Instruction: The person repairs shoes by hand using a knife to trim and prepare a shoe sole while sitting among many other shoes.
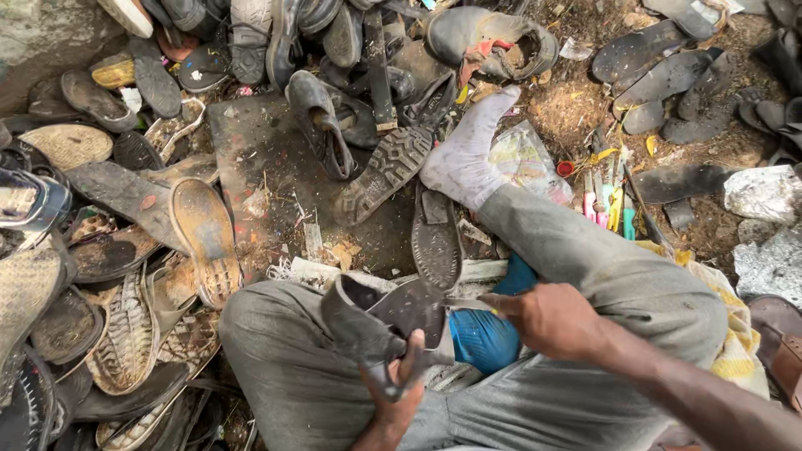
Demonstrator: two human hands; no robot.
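1. While worn soles and old shoes (125, 250) crowd the left half and top of the frame, a dark flat slab (267, 167) lies on the ground at centre.
2. Grey trouser legs (585, 276) fill the lower middle, one white-socked foot (468, 154) stretched up toward upper centre.
3. Held low at centre, a dark grey shoe (380, 321) rests over the lap.
4. At bottom centre, the left hand (393, 401) has its grip closed around the shoe from below, thumb up.
5. Just right of the shoe, the right hand (547, 317) is clenched on a thin tool (468, 303), mostly hidden, its tip touching the shoe.
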